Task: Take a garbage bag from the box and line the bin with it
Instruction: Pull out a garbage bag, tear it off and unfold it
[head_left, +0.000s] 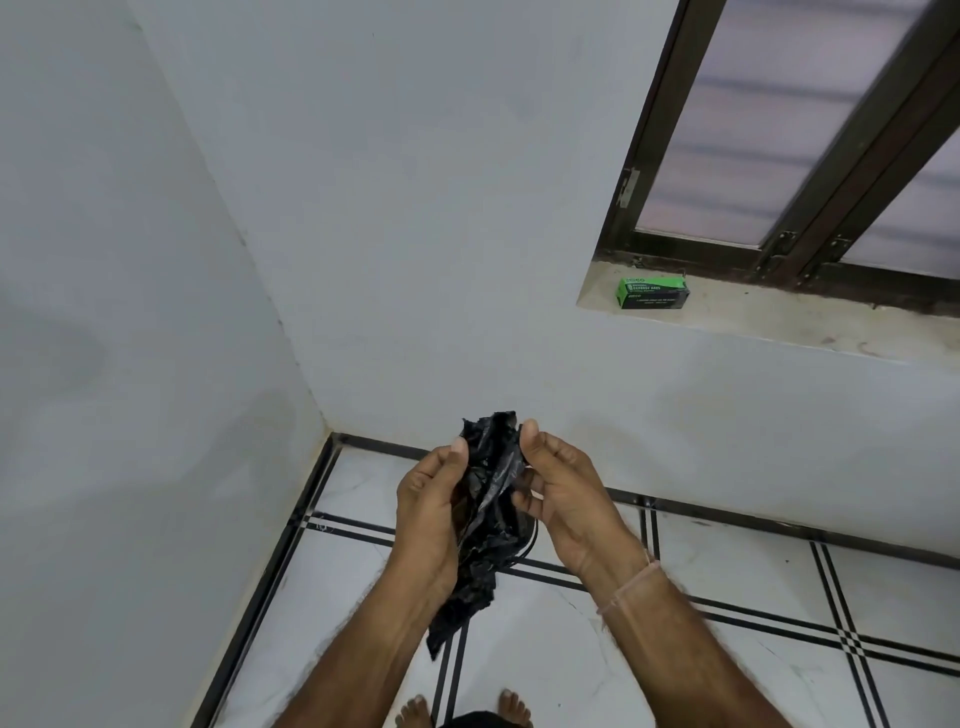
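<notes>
Two smooth, matt, pale grey plastered walls (415, 208) meet in a corner at far left. Below them lies a glossy floor (753, 571) of white, marble-veined square tiles crossed by paired black lines and edged with a black border strip. At upper right, a window (779, 130) with frosted, ribbed panes sits in a dark metal frame above a rough, stained stone sill (779, 317).

Two bare forearms reach in from the near edge. The left hand (431, 514) curls round the left side of a black garbage bag (488, 499), thumb laid on its front. The right hand (566, 499) pinches the bag's right edge between thumb and bent fingers. The bag is thin, shiny, crumpled film, gathered into a narrow vertical bunch that hangs between the hands, its ragged tail drooping below the left wrist, above the floor.

A small rectangular green-and-black cardboard box (655, 292) lies on its long side at the sill's left end, well apart from the hands. A thin pale thread (631, 584) circles the right wrist. Bare toes (514, 709) show at the near edge.
</notes>
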